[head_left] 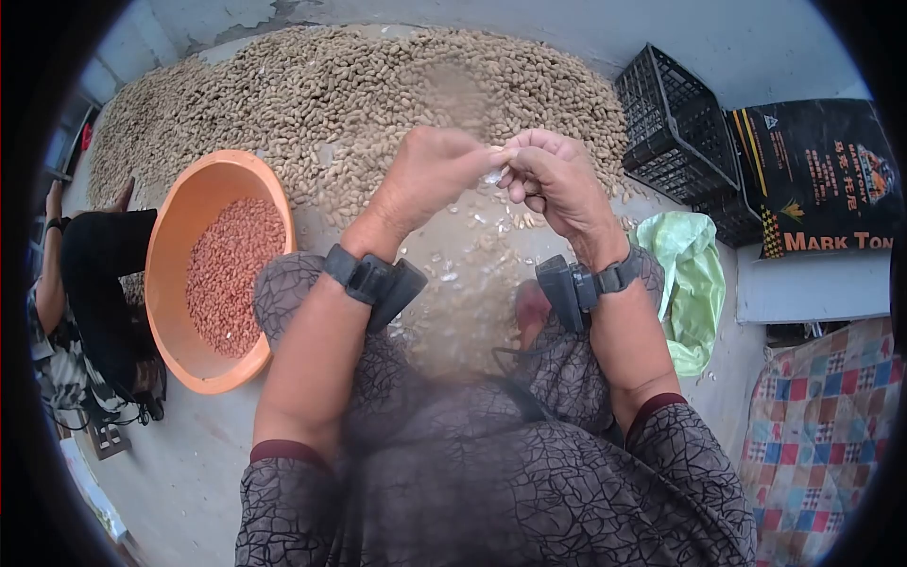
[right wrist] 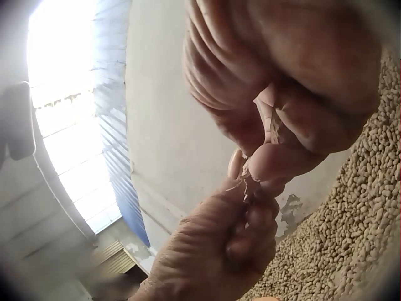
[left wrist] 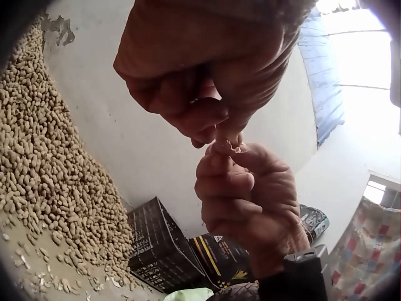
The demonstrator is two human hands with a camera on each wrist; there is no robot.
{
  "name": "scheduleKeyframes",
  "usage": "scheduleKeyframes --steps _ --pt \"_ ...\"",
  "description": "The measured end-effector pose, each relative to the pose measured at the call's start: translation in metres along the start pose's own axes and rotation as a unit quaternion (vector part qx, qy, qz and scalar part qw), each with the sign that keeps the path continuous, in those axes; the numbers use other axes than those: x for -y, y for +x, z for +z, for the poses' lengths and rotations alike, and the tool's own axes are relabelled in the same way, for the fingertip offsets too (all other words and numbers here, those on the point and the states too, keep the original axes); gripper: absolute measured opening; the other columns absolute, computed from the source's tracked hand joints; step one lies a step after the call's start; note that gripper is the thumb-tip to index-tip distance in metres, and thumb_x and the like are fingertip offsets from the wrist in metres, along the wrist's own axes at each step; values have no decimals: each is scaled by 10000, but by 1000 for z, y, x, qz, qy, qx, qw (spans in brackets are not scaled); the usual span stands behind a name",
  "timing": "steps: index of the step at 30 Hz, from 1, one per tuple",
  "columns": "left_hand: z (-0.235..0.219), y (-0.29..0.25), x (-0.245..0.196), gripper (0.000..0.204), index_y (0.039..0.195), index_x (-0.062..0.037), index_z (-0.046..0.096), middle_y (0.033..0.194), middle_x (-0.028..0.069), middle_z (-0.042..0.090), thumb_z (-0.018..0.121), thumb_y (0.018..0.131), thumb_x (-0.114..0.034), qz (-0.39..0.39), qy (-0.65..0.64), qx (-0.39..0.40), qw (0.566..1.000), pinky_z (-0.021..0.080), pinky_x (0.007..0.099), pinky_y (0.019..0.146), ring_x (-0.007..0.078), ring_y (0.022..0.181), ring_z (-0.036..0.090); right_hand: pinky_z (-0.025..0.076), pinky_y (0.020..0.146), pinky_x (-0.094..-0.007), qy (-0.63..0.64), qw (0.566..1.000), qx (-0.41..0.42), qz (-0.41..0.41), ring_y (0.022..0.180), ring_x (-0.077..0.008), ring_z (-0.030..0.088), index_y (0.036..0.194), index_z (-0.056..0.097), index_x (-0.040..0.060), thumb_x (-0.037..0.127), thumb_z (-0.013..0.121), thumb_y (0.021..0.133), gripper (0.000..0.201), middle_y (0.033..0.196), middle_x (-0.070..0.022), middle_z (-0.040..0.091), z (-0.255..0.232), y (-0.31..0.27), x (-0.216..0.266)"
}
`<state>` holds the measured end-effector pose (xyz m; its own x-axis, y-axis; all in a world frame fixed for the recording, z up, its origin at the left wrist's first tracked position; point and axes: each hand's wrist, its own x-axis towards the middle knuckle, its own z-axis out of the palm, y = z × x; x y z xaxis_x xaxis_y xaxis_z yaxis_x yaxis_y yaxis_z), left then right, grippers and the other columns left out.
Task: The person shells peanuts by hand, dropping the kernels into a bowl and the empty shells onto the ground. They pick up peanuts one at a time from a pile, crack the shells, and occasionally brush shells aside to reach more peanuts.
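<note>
While both hands meet above the lap, the left hand (head_left: 430, 180) and right hand (head_left: 553, 184) each pinch the same peanut (left wrist: 227, 145) between fingertips, both grips closed on it. Beyond them a wide heap of unshelled peanuts (head_left: 359, 85) covers the far floor. An orange basin (head_left: 179, 236) of red kernels sits to the left, near another seated person (head_left: 85, 283). To the right lie black crates (head_left: 675, 123), a black printed sack (head_left: 817, 175) and a green bag (head_left: 690, 274). Shell scraps litter the concrete floor (head_left: 179, 463) between.
</note>
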<state>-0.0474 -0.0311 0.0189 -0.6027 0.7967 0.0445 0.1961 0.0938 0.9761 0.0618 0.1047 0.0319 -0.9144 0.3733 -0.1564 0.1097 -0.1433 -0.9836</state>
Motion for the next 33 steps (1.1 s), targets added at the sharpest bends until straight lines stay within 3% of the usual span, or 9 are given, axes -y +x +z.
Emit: scheduleKeyframes --steps 8,13,19,22,24,25,28,30,33 --pt "2 5 9 232 823 -37 615 663 -16 566 613 873 -264 -13 -63 57 996 362 164 458 26 533 463 320 394 -149 -114 990 -17 -77 500 -38 535 820 595 33 118 578 816 86 658 -29 606 0 1 -2" --pt "10 6 14 208 845 -36 595 686 -13 572 566 903 -233 -22 -96 40 994 362 171 475 33 536 456 359 404 -178 -44 998 -23 -29 497 -65 543 798 589 7 84 574 784 80 656 -54 609 4 0 1" --pt "34 4 37 233 791 -4 550 656 -6 549 494 927 -185 113 84 -77 987 392 226 520 67 596 502 342 368 -169 -27 998 -52 -4 479 -60 532 808 570 -4 44 559 753 73 656 -69 606 11 -2 -8" --pt "37 8 44 255 802 9 529 643 -8 525 454 941 -190 239 228 -124 936 406 245 512 85 606 518 340 366 -169 -48 995 -77 -29 479 -61 532 787 563 0 35 556 738 61 646 -68 602 17 -4 -16" --pt "36 10 48 77 790 1 506 783 170 528 528 778 -71 135 88 -55 985 442 387 591 339 677 535 340 368 -168 -64 993 -88 -54 478 -61 531 778 560 3 36 554 734 56 640 -65 599 16 -4 -15" --pt "33 11 45 77 790 1 506 783 170 528 528 778 -71 138 89 -56 985 442 387 591 339 677 535 341 371 -167 -46 995 -76 -42 480 -57 529 782 565 6 49 567 745 57 638 -58 598 13 -5 -11" --pt "27 10 35 112 786 -27 532 713 107 533 529 843 -124 113 98 -21 988 416 331 511 236 582 508 345 379 -163 -15 997 -63 -40 484 -49 525 811 582 7 82 594 774 85 639 -43 597 11 -9 0" --pt "28 5 26 277 862 -62 560 631 -34 482 434 971 -283 -55 -266 8 962 257 155 410 17 481 333 347 383 -161 -3 997 -58 -48 486 -46 524 836 594 5 102 609 790 109 640 -36 596 11 -9 3" --pt "26 1 22 298 868 -54 573 629 -38 483 455 966 -309 -54 -299 30 952 261 151 414 18 485 346 348 390 -153 -47 994 -58 -79 491 -41 521 883 614 0 128 622 816 145 654 -28 603 11 -9 -1"
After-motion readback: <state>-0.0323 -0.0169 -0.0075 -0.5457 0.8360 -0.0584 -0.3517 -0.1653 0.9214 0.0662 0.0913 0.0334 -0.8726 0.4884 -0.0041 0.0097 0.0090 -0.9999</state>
